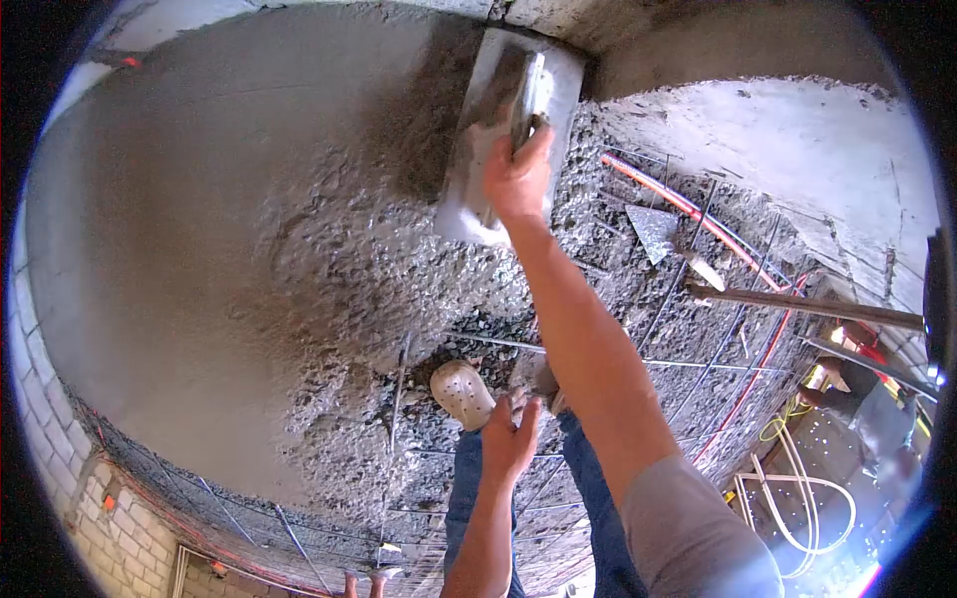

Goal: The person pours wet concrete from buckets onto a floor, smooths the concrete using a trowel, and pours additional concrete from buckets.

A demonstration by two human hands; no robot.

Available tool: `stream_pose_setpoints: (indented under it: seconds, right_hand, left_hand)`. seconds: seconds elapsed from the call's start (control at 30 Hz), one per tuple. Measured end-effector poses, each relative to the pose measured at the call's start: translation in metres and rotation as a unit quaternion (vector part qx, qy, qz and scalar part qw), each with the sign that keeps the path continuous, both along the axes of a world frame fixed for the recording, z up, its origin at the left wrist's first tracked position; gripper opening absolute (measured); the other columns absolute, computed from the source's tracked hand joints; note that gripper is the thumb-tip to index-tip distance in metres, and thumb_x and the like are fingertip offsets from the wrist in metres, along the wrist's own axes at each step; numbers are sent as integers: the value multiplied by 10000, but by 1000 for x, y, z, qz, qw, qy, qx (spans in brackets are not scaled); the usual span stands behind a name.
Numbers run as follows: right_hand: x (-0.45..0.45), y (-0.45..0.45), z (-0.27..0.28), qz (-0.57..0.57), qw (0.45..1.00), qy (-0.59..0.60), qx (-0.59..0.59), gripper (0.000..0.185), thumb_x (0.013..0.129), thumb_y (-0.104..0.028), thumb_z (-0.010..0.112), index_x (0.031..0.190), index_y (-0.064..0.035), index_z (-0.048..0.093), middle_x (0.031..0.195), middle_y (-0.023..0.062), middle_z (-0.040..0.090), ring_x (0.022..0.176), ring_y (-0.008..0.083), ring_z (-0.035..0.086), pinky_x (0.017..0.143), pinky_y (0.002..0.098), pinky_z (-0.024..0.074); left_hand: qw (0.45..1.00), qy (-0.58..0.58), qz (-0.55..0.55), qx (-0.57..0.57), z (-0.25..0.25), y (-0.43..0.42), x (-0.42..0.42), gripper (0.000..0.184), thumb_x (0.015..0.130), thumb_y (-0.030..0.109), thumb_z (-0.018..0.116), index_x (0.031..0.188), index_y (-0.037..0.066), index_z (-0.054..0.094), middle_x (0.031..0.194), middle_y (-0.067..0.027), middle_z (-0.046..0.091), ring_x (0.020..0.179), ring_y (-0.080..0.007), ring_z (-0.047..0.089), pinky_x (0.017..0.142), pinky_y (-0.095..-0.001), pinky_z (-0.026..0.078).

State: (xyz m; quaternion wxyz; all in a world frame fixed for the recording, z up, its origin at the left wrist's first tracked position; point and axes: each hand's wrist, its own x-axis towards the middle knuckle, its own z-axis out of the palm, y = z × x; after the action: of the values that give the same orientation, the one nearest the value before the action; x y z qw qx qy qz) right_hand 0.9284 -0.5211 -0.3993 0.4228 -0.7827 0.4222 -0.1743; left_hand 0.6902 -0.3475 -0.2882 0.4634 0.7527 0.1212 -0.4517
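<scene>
My right hand (520, 171) is wrapped round the handle of a wide rectangular metal trowel (469, 179). The trowel lies against wet grey concrete (199, 149), close to the wall at the top. The concrete is smooth to the left and rough and lumpy below the trowel. Lower down, near a clog shoe (462, 393), my left hand (509, 439) is held in front of my legs with its fingers bent together; whether anything is in them is too small to tell. A pointed trowel (653, 233) rests on the gravel right of my right forearm.
Thin steel bars (698, 365) and a red-orange pipe (688, 207) cross the gravel at the right. A wooden handle (807, 305) juts in from the right edge. Pale hoses (812, 478) lie coiled at the lower right. Another person's feet (365, 580) show at the bottom.
</scene>
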Motion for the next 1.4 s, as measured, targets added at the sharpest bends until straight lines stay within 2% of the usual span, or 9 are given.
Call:
stream_pose_setpoints:
  seconds: [0.13,0.2,0.4,0.47,0.6,0.73,0.8,1.1,1.4]
  right_hand:
    - [25,-13,-32,1,998,-24,-58,394,823,-216,524,1113,1,368,940,328,552,883,524,527,769,511,425]
    - [38,-4,-36,-15,999,23,44,389,822,-223,532,1094,-3,363,919,333,554,868,524,531,759,514,426]
    - [70,21,-29,26,998,13,54,418,814,-216,524,1120,2,340,904,341,571,873,523,538,772,530,433]
    - [70,14,-33,48,995,84,11,550,811,-269,564,1195,4,281,868,307,602,837,463,589,766,508,451]
    - [56,10,-26,-12,993,115,5,469,819,-258,529,1153,-11,314,875,302,603,827,476,584,768,519,453]
    - [48,18,-43,-68,992,38,-97,443,817,-252,526,1131,-17,318,864,303,602,817,486,580,757,531,451]
    - [50,27,-34,-13,999,29,-11,453,814,-244,525,1142,-18,308,854,306,600,805,491,578,752,534,449]
    - [72,16,-36,-3,994,112,-10,424,838,-228,475,1144,-1,288,838,309,597,790,490,579,724,538,450]
    - [78,23,-37,36,998,45,13,445,813,-234,496,1137,5,308,876,338,585,839,518,556,766,534,434]
  left_hand:
    - [999,32,29,-25,-1,3,3,436,900,303,563,1147,-53,514,1086,-219,598,958,-269,613,802,-355,490]
    - [999,34,25,-25,0,5,7,435,900,300,563,1149,-53,514,1091,-218,596,966,-264,610,802,-351,491]
    - [997,25,47,-53,-10,13,4,446,908,294,546,1153,-76,501,1112,-239,582,1033,-279,590,844,-353,479]
    - [1000,11,0,-18,2,12,18,463,905,301,544,1156,-85,497,1121,-250,576,1050,-310,582,870,-367,465]
    - [999,24,26,-27,6,12,28,475,899,313,546,1159,-82,501,1126,-254,574,1047,-329,581,883,-377,456]
    - [1000,21,-19,1,1,16,21,498,898,339,546,1168,-77,499,1125,-254,575,1043,-323,585,872,-376,460]
    - [998,25,-45,18,-3,16,16,507,899,347,544,1174,-76,495,1123,-255,576,1042,-321,585,871,-377,461]
    - [999,-4,-40,0,-1,13,15,534,904,351,534,1192,-94,467,1103,-251,585,1035,-317,589,857,-381,467]
    - [1000,-7,9,-29,-11,6,2,482,878,357,556,1120,-60,536,1081,-280,584,1034,-382,571,882,-413,450]
